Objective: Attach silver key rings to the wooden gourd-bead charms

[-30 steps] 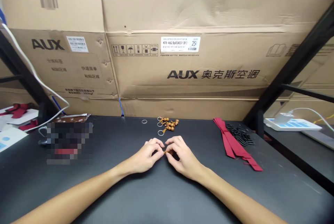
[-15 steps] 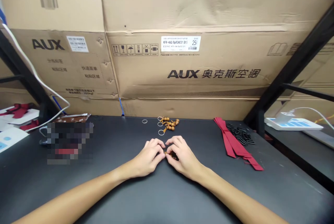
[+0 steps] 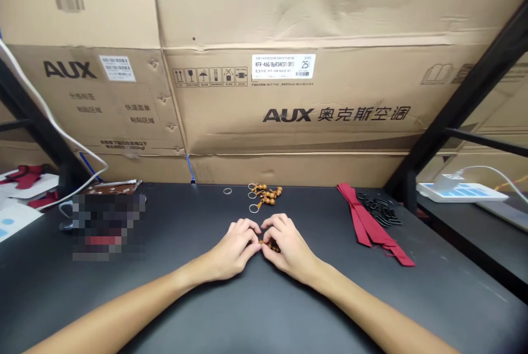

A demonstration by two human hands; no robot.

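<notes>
My left hand (image 3: pixel 235 247) and my right hand (image 3: pixel 289 247) rest on the black table (image 3: pixel 206 299), fingertips pinched together around a small wooden-bead charm (image 3: pixel 268 244) with an orange cord. The charm is mostly hidden by my fingers. Just beyond my hands lies a small heap of bead keychains with metal rings (image 3: pixel 264 196). A loose metal ring (image 3: pixel 227 191) lies to its left.
Red ribbons (image 3: pixel 367 222) and black rings (image 3: pixel 381 210) lie at the right rear. Stacked cardboard boxes (image 3: pixel 289 106) wall off the back. A blurred patch (image 3: pixel 107 225) sits at the left. A power strip (image 3: pixel 462 190) lies on the neighbouring table at right.
My hands have stayed in place, fingers shifting slightly round the charm. The view has tilted a little.
</notes>
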